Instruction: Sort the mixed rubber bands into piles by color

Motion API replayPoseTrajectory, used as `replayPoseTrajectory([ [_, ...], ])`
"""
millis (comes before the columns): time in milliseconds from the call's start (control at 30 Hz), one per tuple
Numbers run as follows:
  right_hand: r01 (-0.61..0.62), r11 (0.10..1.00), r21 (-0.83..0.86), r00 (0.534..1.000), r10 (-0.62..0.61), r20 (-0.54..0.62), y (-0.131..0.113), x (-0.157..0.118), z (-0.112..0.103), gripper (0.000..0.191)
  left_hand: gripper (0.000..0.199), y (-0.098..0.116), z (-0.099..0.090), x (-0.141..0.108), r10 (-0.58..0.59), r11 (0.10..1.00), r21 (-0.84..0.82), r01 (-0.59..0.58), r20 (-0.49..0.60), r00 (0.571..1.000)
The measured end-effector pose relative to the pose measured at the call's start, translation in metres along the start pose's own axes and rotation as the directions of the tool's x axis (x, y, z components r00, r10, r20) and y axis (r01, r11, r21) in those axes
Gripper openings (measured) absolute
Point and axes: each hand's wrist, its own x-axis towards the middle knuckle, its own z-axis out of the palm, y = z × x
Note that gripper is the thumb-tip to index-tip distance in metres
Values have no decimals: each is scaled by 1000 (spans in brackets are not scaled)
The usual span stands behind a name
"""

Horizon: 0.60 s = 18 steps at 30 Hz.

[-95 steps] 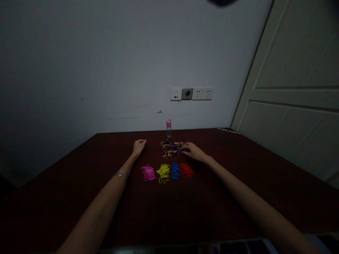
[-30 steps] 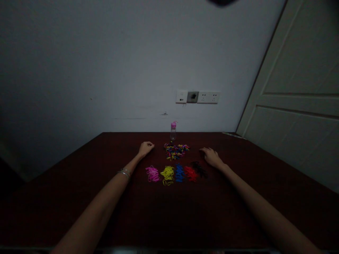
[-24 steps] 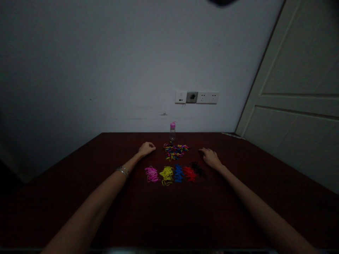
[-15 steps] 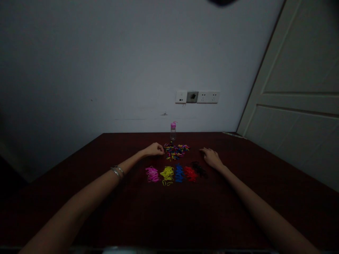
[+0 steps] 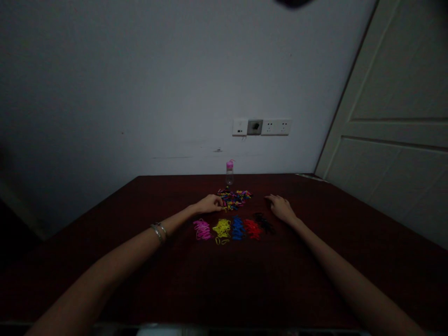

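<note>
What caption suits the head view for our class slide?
Left hand at a mixed heap of coloured bands, five single-colour piles nearer the camera.

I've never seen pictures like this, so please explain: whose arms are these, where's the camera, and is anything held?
No machine here: the bare left hand and right hand belong to a person whose head-worn camera looks forward and down. On the dark red table lies a mixed pile of small loops, probably rubber bands. Nearer the camera is a row: pink loops, yellow loops, blue loops, red loops, black loops. Beyond the mixed pile stands a pink-topped bottle. The left hand is at that pile's edge; whether it holds a loop, I can't tell. The right hand, apart from the piles, visibly holds nothing.
</note>
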Motion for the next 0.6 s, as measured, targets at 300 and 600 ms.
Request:
replayPoseTrajectory([
  [300,2,1000,14,1000,-2,7,-3,-2,-5,46,18,3,2,1,12,998,60,-11,-4,1000],
  [600,-5,1000,5,1000,5,6,-2,1,-1,44,18,6,-6,-14,-7,999,44,9,-30,1000],
])
